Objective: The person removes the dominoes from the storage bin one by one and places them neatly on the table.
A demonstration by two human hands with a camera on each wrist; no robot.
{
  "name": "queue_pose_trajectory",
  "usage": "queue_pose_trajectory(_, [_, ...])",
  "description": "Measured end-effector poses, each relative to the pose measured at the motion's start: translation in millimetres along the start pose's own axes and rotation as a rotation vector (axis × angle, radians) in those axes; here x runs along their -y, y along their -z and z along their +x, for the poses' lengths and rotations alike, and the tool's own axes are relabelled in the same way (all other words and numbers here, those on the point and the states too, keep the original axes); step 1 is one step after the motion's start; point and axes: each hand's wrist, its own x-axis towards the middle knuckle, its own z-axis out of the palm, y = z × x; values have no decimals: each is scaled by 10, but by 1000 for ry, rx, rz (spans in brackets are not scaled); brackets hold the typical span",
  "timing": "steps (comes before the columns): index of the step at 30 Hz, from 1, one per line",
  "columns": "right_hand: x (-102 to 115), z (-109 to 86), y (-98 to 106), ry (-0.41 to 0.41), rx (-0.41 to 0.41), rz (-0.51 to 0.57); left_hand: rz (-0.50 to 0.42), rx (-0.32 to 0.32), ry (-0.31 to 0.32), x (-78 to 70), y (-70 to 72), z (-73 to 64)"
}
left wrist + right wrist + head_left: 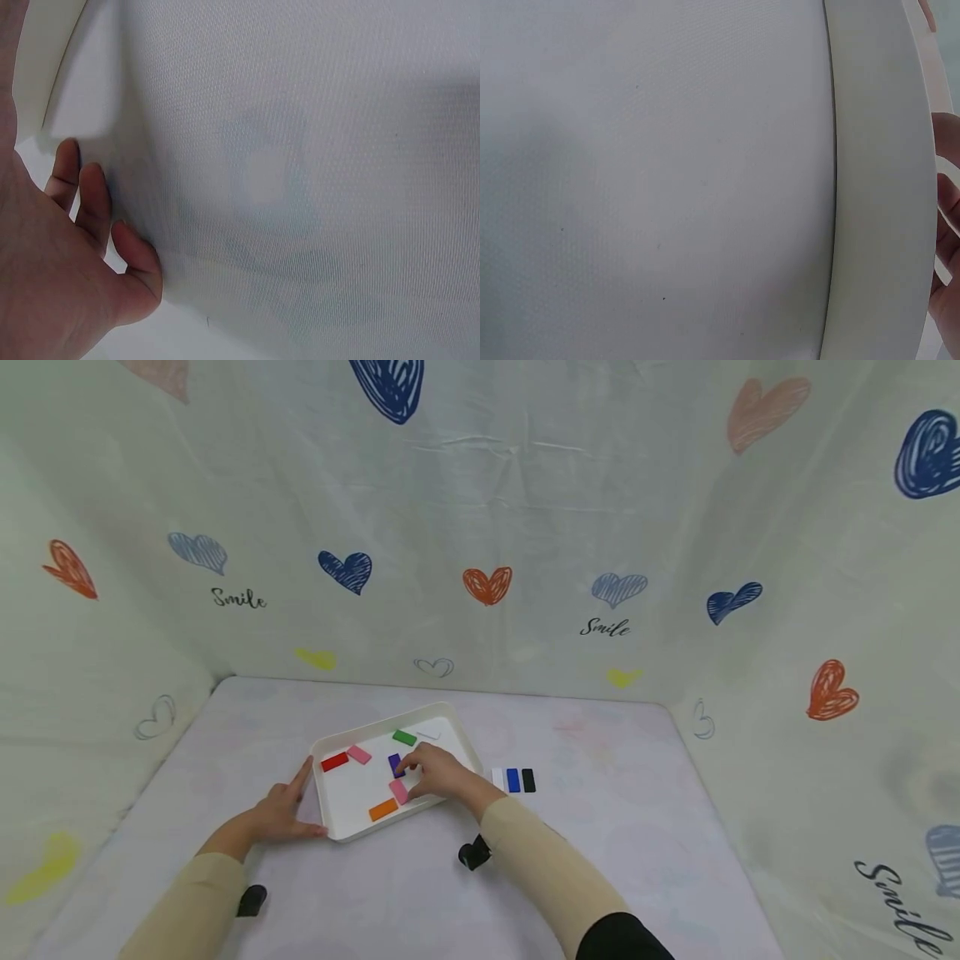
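Note:
A shallow white tray (352,822) stands on the table, with flat rectangular coloured pieces inside. My left hand (281,814) is at the tray's left side, thumb and index finger spread apart along the rim. Over the right half of the tray, my right hand (438,772) reaches down with bent, parted fingers. Its index fingertip is at a purple piece (394,763), and its thumb is beside a pink piece (399,791). An orange piece (383,810) lies nearer the front rim. In the right wrist view, the tray's wall (881,187) partly hides the right fingers (949,195).
Also in the tray are a red piece (334,762), another pink piece (359,754), a green piece (404,737) and a white piece (429,735). Right of the tray, white, blue (513,780) and black (528,780) pieces stand in a row. A heart-printed curtain (525,527) surrounds the table.

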Motion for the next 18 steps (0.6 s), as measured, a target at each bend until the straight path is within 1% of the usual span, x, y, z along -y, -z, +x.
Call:
queue_pose_trajectory(3, [21, 40, -31, -13, 22, -66, -4, -8, 8, -9, -5, -2])
queue_pose_trajectory(7, [35, 79, -48, -24, 41, -132, 4, -23, -1, -37, 10, -1])
queue_pose_trajectory(12, [43, 112, -68, -27, 50, -138, 8, -21, 3, -40, 14, -14])
queue_pose_trajectory(18, [59, 141, -96, -5, 59, -153, 9, -18, 3, -37, 23, -30])
